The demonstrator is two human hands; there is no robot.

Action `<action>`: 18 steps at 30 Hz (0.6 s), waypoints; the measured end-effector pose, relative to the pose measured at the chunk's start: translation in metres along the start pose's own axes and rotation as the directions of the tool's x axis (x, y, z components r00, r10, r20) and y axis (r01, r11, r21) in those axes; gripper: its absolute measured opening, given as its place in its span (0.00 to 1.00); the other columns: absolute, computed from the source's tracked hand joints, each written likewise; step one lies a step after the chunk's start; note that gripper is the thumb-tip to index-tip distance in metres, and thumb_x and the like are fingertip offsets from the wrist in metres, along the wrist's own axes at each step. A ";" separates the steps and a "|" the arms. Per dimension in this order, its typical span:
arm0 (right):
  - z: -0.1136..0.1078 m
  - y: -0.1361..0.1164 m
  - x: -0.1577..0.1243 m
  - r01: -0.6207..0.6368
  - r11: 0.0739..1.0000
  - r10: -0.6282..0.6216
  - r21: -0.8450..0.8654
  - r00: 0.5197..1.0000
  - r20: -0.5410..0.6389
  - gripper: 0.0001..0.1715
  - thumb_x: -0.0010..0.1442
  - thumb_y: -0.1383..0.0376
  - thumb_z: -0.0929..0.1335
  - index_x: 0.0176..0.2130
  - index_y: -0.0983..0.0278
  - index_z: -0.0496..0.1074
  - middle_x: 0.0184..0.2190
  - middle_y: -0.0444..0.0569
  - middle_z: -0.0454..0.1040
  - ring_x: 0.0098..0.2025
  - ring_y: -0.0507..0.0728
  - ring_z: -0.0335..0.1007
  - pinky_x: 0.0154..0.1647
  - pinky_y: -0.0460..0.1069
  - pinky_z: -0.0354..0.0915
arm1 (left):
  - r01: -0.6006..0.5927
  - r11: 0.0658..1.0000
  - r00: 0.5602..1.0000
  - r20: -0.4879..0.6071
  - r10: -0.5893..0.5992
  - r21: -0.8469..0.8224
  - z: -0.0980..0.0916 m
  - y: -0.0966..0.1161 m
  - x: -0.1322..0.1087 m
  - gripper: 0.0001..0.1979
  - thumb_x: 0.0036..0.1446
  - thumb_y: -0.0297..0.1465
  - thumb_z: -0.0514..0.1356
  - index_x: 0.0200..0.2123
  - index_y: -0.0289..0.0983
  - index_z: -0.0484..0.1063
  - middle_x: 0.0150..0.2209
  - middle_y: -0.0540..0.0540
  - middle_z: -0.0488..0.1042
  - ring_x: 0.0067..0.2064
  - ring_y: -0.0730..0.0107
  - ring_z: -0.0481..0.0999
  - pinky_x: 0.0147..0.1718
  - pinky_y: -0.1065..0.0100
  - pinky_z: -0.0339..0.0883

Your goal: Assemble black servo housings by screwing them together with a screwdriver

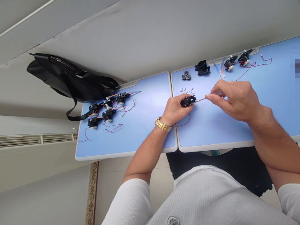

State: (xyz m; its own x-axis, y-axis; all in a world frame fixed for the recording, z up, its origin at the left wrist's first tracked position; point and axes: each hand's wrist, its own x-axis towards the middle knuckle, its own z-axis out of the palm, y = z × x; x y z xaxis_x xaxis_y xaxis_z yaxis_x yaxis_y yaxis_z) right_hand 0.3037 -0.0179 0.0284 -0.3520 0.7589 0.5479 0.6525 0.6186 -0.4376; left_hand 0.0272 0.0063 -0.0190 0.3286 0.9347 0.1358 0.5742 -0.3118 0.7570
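My left hand [177, 110], with a gold watch on its wrist, is closed around a black motor assembly [187, 101] above the blue table. A red wire [185, 125] trails from below that hand. In my right hand [234, 97] is a screwdriver [200, 100], its handle mostly hidden by the fingers. The thin metal shaft points left and its tip meets the right end of the assembly; the exact contact spot is too small to make out. Just behind the assembly lie several small screws [186, 91].
Round metallic parts [186, 76] and black housings [202, 68] lie at the back, near clear-blue plastic strips [220, 68]. Two motor units with wires [231, 62] stand at the back right. Several similar units [108, 115] occupy the left table [145, 137], before a black bag [70, 75].
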 end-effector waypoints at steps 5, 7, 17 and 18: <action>0.000 0.000 0.000 -0.017 0.999 0.017 0.032 1.000 0.004 0.18 0.80 0.48 0.71 0.43 0.55 0.78 0.29 0.42 0.83 0.29 0.58 0.80 0.30 0.53 0.66 | -0.004 1.000 1.000 0.005 0.004 -0.010 0.001 0.000 0.000 0.14 0.59 0.31 0.71 0.49 0.40 0.89 0.41 0.47 0.91 0.39 0.64 0.86 0.43 0.63 0.81; -0.001 -0.006 0.002 -0.021 0.993 0.021 0.116 1.000 0.004 0.10 0.79 0.53 0.71 0.47 0.55 0.79 0.36 0.43 0.87 0.35 0.60 0.85 0.36 0.54 0.73 | -0.007 1.000 1.000 0.007 0.007 -0.022 0.000 0.002 0.000 0.14 0.59 0.31 0.71 0.49 0.40 0.89 0.41 0.47 0.91 0.39 0.64 0.86 0.43 0.63 0.80; -0.007 0.001 0.001 -0.047 0.997 0.051 -0.065 0.997 0.061 0.23 0.80 0.45 0.69 0.37 0.56 0.76 0.26 0.43 0.81 0.27 0.59 0.78 0.31 0.54 0.63 | 0.015 1.000 0.999 0.037 -0.015 -0.001 -0.001 0.008 -0.001 0.14 0.61 0.31 0.71 0.50 0.39 0.88 0.43 0.46 0.90 0.41 0.64 0.86 0.45 0.64 0.80; -0.007 0.002 0.001 -0.054 0.994 0.060 -0.092 0.996 0.066 0.25 0.80 0.44 0.69 0.36 0.56 0.76 0.25 0.43 0.80 0.26 0.59 0.76 0.30 0.54 0.61 | 0.019 1.000 0.999 0.036 -0.019 -0.001 -0.001 0.008 -0.001 0.14 0.61 0.31 0.71 0.50 0.39 0.88 0.43 0.46 0.90 0.41 0.64 0.86 0.45 0.64 0.80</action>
State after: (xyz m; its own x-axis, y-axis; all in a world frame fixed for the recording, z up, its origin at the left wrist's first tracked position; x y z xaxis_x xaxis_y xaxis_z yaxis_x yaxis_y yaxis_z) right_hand 0.3096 -0.0174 0.0330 -0.3555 0.8064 0.4726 0.7293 0.5555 -0.3994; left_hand 0.0306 0.0030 -0.0121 0.3446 0.9336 0.0978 0.5800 -0.2937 0.7599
